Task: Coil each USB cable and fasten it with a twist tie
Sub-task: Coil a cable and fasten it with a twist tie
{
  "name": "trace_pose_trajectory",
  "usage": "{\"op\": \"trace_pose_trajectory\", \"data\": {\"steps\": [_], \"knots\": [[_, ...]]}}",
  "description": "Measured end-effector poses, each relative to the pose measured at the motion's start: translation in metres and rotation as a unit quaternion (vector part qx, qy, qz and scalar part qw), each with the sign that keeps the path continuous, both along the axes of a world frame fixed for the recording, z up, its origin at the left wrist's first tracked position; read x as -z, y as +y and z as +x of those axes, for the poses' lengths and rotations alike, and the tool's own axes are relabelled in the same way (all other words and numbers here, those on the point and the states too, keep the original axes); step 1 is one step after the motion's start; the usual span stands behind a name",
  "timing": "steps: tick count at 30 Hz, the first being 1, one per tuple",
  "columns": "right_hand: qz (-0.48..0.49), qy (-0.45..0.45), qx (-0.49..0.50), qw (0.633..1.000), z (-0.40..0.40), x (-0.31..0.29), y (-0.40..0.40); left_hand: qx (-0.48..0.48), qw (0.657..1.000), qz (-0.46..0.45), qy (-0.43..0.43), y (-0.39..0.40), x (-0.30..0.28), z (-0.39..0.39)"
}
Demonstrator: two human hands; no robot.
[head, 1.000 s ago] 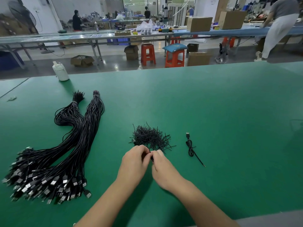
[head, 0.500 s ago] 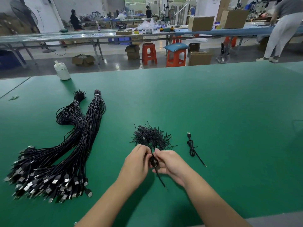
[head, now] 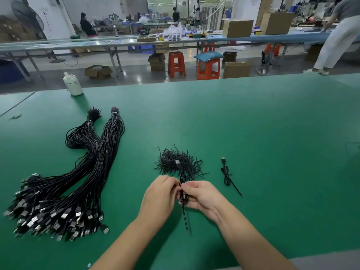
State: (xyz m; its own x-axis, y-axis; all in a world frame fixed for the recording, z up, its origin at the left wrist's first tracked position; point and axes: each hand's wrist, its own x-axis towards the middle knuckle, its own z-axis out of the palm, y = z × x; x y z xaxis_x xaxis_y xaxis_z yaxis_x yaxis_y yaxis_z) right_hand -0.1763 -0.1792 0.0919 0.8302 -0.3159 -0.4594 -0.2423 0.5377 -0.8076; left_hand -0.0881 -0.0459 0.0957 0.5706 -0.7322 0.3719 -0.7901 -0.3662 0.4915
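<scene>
Your hands meet low in the middle of the green tabletop (head: 253, 123): your left hand (head: 158, 199) and your right hand (head: 202, 195) both pinch one coiled USB cable (head: 183, 197), with its thin tail hanging down toward you and its plug pointing away over the heap. I judge you are at the fastening step, and the next move asks you to keep the loops tight while you twist the tie around them. The big bundles of uncoiled USB cables (head: 78, 182) lie well to your left. The heap of twist ties (head: 178, 162) lies just beyond your fingers. One finished cable (head: 226, 173) lies to the right of it.
</scene>
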Motion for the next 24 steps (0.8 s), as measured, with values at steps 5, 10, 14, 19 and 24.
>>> {"op": "trace_pose_trajectory", "data": {"steps": [5, 10, 14, 19, 24], "knots": [[0.037, 0.0, 0.001, 0.999, -0.0023, 0.0006, -0.0001, 0.006, 1.0, 0.002, 0.001, 0.0004, -0.0001, -0.0002], [0.083, -0.015, -0.005, 0.996, -0.004, -0.0003, -0.0024, -0.006, 0.999, 0.007, -0.031, 0.0026, -0.0015, 0.001], [0.099, -0.017, -0.008, 0.995, -0.0053, -0.0002, -0.0027, 0.004, 0.999, 0.003, -0.052, 0.0031, -0.0038, -0.0013], [0.081, -0.042, -0.025, 0.995, -0.0049, -0.0011, -0.0026, 0.006, 0.999, -0.018, -0.027, 0.0046, -0.0028, -0.002], [0.07, -0.026, -0.034, 0.997, -0.0066, 0.0011, -0.0026, 0.042, 0.998, -0.031, -0.018, 0.0062, -0.003, 0.0006]]}}
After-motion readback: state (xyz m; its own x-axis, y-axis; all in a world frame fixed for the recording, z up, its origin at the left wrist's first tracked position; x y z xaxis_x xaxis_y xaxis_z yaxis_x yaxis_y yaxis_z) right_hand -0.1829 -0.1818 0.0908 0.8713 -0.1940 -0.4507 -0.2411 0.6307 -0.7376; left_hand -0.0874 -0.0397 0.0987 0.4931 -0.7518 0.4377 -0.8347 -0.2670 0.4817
